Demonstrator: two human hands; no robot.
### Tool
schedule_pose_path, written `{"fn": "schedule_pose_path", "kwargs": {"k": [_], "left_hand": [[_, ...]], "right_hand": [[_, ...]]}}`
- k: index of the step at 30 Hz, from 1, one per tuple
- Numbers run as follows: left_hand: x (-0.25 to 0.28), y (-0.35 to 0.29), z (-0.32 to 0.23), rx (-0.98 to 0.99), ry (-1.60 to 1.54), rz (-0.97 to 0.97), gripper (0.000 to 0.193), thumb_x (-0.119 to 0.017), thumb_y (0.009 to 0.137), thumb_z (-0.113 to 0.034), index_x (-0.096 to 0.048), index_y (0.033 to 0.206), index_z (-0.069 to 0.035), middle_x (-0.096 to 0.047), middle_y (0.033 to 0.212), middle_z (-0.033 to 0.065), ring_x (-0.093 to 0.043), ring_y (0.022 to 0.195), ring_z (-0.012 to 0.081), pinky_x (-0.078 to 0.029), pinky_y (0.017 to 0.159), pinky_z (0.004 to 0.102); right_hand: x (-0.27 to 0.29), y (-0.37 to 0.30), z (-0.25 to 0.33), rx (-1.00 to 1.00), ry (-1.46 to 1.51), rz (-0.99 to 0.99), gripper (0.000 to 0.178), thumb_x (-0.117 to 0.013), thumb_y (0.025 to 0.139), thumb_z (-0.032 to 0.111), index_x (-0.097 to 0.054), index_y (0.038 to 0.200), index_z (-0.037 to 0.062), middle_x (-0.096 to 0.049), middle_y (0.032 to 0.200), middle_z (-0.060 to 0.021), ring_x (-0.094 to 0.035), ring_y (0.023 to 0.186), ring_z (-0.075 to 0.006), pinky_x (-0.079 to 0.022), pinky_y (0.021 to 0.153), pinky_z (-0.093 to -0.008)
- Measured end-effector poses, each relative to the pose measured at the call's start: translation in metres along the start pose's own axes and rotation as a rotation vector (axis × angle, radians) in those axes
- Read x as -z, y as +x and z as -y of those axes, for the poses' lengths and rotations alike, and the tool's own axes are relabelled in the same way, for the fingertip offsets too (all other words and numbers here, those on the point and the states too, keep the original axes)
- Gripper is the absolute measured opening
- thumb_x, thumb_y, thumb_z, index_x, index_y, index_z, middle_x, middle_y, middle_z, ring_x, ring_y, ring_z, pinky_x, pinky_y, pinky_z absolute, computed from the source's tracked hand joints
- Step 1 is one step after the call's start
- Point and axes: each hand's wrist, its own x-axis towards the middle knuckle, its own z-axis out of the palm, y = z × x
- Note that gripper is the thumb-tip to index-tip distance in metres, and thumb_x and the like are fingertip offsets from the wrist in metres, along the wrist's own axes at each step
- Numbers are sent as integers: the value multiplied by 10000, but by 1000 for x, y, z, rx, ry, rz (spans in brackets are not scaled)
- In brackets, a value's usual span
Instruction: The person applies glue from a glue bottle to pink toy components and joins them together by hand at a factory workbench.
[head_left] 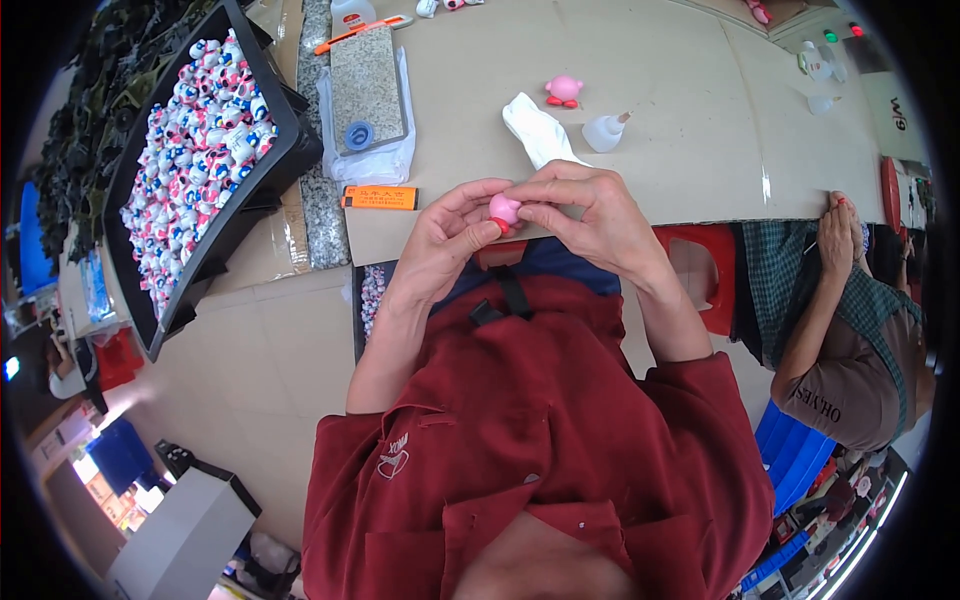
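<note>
Pink figure (504,208): small, round, with red feet at its lower side; up in both hands at the counter's near edge, left of that edge's middle
Left hand (440,235): fingers narrow, holding the figure from its left, thumb against the red feet, the other fingers curled behind
Right hand (592,215): fingers narrow too, thumb and fingertips closed on the figure's right side; exact contact partly hidden
Counter (690,120): beige top, near edge running just in front of the wearer's maroon shirt (590,390)
White cloth (535,128): crumpled, lying beyond the hands, near end hidden by the right hand; cannot tell whether they touch
Dropper bottle (604,133): white, upright, just right of the cloth
Other pink figure (564,88): same pink and red, standing farther from the near edge, apart from cloth and bottle
Orange box (380,197): flat, by the near left corner
Stone slab (368,80): grey, along the left edge on white plastic, blue cap (359,135) on its near end
Black bin (297,150): beyond the left edge, heaped with white, pink and blue figures (205,150)
Co-worker's hands (840,237): together at the near edge, toward its right end
</note>
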Motion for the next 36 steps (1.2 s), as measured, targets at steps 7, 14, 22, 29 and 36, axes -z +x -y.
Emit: {"fn": "schedule_pose_path", "kwargs": {"k": [7, 14, 22, 29, 36], "left_hand": [[2, 0, 3, -18, 35, 1, 396, -591, 812, 32, -496, 1195, 2, -574, 1112, 116, -562, 1018, 163, -475, 879, 284], [-1, -1, 1, -4, 101, -29, 379, -599, 805, 36, -528, 1175, -2, -593, 1099, 109, -573, 996, 151, -476, 874, 278], [2, -2, 4, -40, 61, -31, 374, -600, 801, 44, -519, 1164, 5, -598, 1084, 111, -576, 990, 155, -478, 872, 284], [-4, -5, -3, -196, -69, -88, 381, -629, 787, 29, -494, 1143, 8, -567, 1076, 98, -584, 953, 178, -488, 864, 311], [-1, -6, -2, -225, -73, -164, 369, -641, 774, 42, -496, 1111, 3, -562, 1069, 102, -582, 948, 176, -497, 841, 300]], "right_hand": [[1, -2, -1, -36, 63, -12, 171, -648, 776, 80, -690, 942, 85, -616, 773, -57, -588, 676, -159, -465, 598, -269], [1, -5, 4, -57, 49, -2, 183, -653, 757, -4, -688, 929, 49, -601, 778, -41, -561, 686, -105, -438, 587, -224], [-4, -4, 5, -37, 4, -55, 142, -660, 747, 83, -688, 885, 63, -611, 763, -40, -578, 645, -150, -451, 557, -268], [-19, 4, -9, 80, -435, -519, 190, -643, 772, 80, -636, 956, 36, -597, 841, -67, -583, 607, -189, -463, 534, -301], [-23, -1, 3, 174, -230, -421, 218, -648, 749, 39, -634, 966, 58, -581, 834, -69, -592, 647, -212, -476, 539, -307]]}}
